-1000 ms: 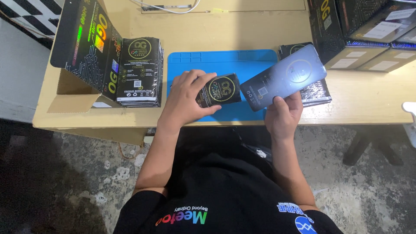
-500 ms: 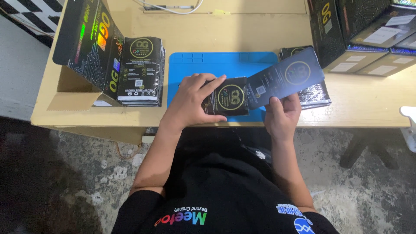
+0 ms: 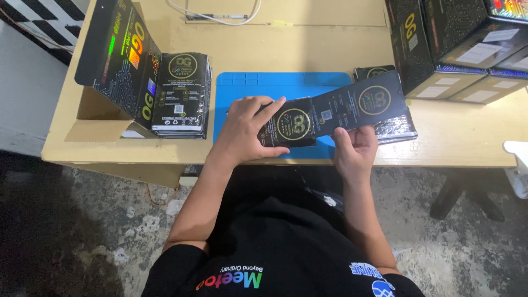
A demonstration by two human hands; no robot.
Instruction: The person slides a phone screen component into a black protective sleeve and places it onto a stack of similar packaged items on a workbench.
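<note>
My left hand (image 3: 246,130) grips a small black glossy pouch with a gold round emblem (image 3: 290,125) over the front edge of a blue work mat (image 3: 258,88). My right hand (image 3: 355,149) holds the lower end of a flat black card with a gold emblem (image 3: 360,103). The card's left end meets the pouch's open side; how far it is inside I cannot tell.
A stack of black packets (image 3: 181,94) lies left of the mat, beside an open display carton (image 3: 118,55). More glossy pouches (image 3: 393,127) lie under the card at right. Black boxes (image 3: 451,44) stand at the back right. A white cable (image 3: 220,16) runs along the far edge.
The card has tilted flatter and slid left toward the pouch, its sheen gone. My left hand shifted slightly right with the pouch.
</note>
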